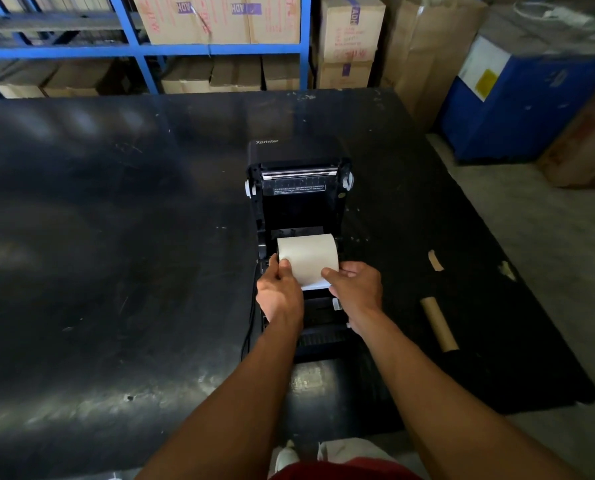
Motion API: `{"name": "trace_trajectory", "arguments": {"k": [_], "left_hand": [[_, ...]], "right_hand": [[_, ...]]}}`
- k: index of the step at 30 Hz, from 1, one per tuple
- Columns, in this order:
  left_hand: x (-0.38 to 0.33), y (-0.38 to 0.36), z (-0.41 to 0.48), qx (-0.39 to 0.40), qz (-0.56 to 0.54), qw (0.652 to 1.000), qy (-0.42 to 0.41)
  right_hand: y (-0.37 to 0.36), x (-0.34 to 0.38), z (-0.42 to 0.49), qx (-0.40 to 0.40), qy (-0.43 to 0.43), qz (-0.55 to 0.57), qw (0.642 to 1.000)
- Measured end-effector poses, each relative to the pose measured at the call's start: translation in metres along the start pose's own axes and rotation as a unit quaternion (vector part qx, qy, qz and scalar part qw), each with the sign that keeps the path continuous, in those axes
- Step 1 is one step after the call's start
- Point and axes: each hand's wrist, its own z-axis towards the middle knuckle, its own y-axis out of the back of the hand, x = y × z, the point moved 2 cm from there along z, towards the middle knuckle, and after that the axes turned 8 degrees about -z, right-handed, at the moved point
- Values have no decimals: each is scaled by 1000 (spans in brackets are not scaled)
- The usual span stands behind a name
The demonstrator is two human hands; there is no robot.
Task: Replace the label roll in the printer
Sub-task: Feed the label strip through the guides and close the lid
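— Two hands at the printer (298,216), yes?
— Yes. Its lid stands open at the far side. The roll (308,258) lies in the bay just below the lid.
— And the grip?
— Left hand (278,289) pinches the roll's left end, thumb on the paper. Right hand (355,287) holds the right end, thumb across the loose edge.
— What else is near the printer?
— A bare core (439,323) lies right of it on the black table (116,237). Boxes (220,19) on blue shelving sit beyond it.
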Motion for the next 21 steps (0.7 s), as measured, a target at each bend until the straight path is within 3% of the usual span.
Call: {"name": "trace_trajectory", "arguments": {"k": [9, 15, 21], "left_hand": [[0, 3, 7, 10, 11, 1000, 1], [-1, 5, 9, 21, -28, 998, 48], [1, 8, 8, 29, -76, 993, 86]], "right_hand": [[7, -9, 6, -8, -6, -12, 1000], [6, -7, -7, 14, 117, -141, 983], [8, -7, -16, 15, 236, -256, 937]]}}
